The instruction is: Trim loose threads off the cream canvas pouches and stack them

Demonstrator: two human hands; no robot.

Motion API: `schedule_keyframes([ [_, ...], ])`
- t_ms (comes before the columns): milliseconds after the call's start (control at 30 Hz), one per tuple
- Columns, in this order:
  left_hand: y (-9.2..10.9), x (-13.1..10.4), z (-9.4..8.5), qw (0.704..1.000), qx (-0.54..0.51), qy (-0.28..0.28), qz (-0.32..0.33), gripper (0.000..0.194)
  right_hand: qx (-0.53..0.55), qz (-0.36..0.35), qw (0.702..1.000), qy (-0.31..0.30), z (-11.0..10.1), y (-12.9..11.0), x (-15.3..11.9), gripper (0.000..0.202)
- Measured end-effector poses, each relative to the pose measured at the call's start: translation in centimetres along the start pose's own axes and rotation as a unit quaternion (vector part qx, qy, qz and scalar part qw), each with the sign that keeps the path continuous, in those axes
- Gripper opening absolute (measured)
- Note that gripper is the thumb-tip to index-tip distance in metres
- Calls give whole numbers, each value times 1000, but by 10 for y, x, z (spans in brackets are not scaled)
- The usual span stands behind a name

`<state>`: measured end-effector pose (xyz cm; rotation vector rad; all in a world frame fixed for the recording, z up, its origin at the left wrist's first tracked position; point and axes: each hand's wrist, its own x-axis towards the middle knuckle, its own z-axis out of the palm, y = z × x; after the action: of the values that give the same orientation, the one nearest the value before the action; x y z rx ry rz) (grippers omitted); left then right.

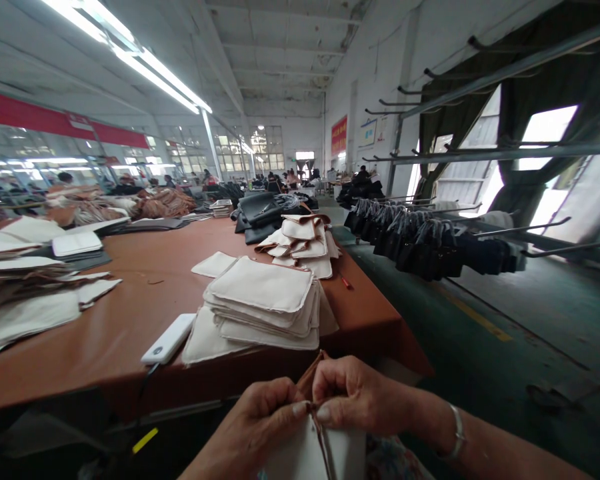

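Low in the head view, in front of the table edge, both hands pinch the brown edge of a cream fabric piece (290,457) with brown trim. My left hand (267,413) is closed, thumb and fingers pressed on the trim. Close beside it, my right hand (353,397) grips the same edge, thumb pointing left. A brown corner of the piece rises between the hands. Just beyond them, a stack of cream fabric panels (260,287) lies on the brown-covered table (170,260). The fingertips hide exactly what is pinched.
A white power bank (169,339) with a cable lies left of the stack. Behind are more cream pieces (300,233), black folded material (260,210) and a red pen (346,283). Black bags (420,240) hang from a metal rack on the right. Other people sit far back.
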<state>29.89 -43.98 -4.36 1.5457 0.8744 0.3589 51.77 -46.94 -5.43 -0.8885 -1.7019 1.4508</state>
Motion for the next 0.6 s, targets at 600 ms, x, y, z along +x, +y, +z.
schedule_keyframes([
  [600,-15,11,15,987,-156,43,-2,39,89,56,993,58,1,10,-2,55],
])
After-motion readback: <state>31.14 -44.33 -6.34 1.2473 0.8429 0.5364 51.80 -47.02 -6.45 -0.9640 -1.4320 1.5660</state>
